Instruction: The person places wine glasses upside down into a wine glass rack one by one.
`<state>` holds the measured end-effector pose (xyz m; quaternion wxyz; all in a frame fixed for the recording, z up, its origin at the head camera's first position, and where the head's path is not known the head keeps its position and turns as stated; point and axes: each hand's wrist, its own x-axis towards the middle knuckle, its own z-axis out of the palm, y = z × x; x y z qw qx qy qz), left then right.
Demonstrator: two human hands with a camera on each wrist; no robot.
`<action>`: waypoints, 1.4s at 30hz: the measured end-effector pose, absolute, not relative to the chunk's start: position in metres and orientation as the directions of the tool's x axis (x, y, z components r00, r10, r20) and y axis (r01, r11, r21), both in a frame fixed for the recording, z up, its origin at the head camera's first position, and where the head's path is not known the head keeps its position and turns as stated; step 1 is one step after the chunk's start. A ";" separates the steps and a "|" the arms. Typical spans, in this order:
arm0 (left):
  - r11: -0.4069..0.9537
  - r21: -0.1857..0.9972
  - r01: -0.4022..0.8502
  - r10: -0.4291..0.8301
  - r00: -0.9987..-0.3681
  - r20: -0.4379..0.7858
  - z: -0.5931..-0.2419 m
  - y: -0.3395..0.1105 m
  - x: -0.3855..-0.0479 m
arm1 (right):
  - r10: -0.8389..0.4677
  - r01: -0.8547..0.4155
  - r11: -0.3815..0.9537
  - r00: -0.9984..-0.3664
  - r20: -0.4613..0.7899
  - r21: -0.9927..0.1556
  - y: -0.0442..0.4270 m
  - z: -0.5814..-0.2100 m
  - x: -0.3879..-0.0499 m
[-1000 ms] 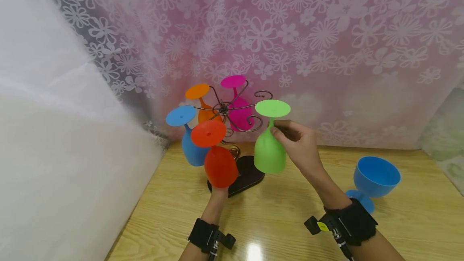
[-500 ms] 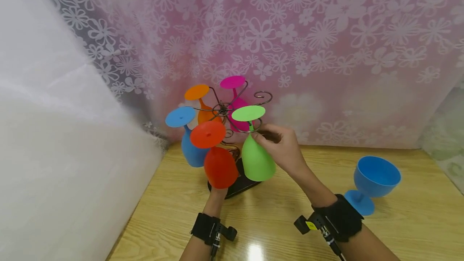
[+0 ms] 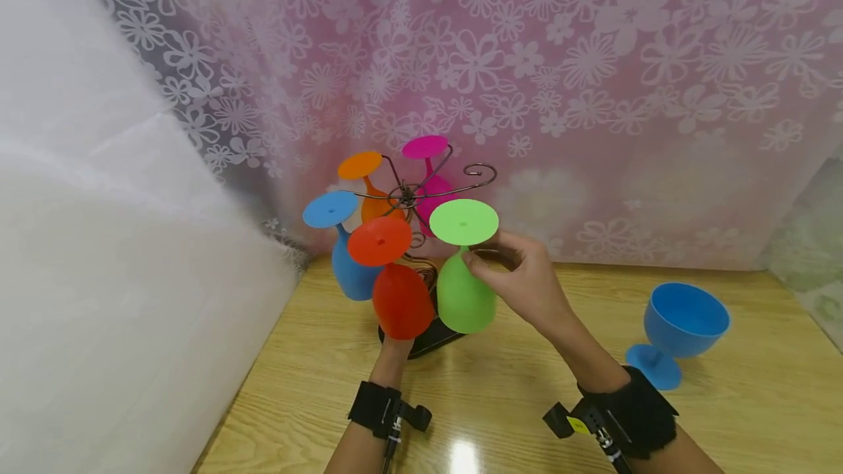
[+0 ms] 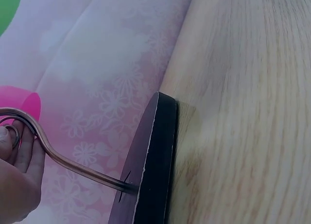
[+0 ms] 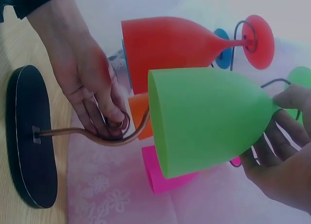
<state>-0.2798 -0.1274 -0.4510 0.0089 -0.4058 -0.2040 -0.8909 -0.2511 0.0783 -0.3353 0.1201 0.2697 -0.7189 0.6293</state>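
Note:
My right hand [image 3: 527,280] pinches the stem of an upside-down green goblet [image 3: 466,295] beside the wire rack [image 3: 407,197]. The goblet's foot covers the end of one curled rack arm, so whether its stem sits in that hook I cannot tell. My left hand [image 5: 92,83] grips the scrolled part of the rack's copper-coloured post [image 5: 73,130], low beneath the hanging red goblet [image 3: 402,302]. In the head view that hand is mostly hidden behind the red bowl. Also hanging upside down are a blue goblet [image 3: 352,269], an orange goblet [image 3: 360,164] and a pink goblet [image 3: 424,146].
The rack's dark base [image 3: 431,342] stands on the wooden table [image 3: 514,401]. Another blue goblet [image 3: 685,320] stands upright to the right. One bare curled rack arm [image 3: 484,169] points back right. A floral pink curtain [image 3: 560,93] hangs behind, and white sheeting [image 3: 132,276] borders the left.
The green goblet, held in my right hand, has moved left to the rack's front right arm, then slightly down and toward me. My left hand stays on the post.

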 end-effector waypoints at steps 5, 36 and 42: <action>-0.915 0.365 0.174 0.200 -0.590 0.782 -0.464 -0.132 -0.286 | -0.213 -0.526 0.077 -0.838 0.502 -0.847 0.084 -0.338 -0.253; -0.346 0.835 0.428 0.018 -0.887 0.462 -0.463 -0.139 -0.287 | -0.107 -0.595 0.427 -0.781 0.616 -0.680 0.220 -0.351 -0.231; -0.301 0.845 0.442 0.100 -0.867 0.489 -0.468 -0.149 -0.294 | -0.017 -0.349 0.678 -0.887 0.461 -0.647 0.266 -0.365 -0.223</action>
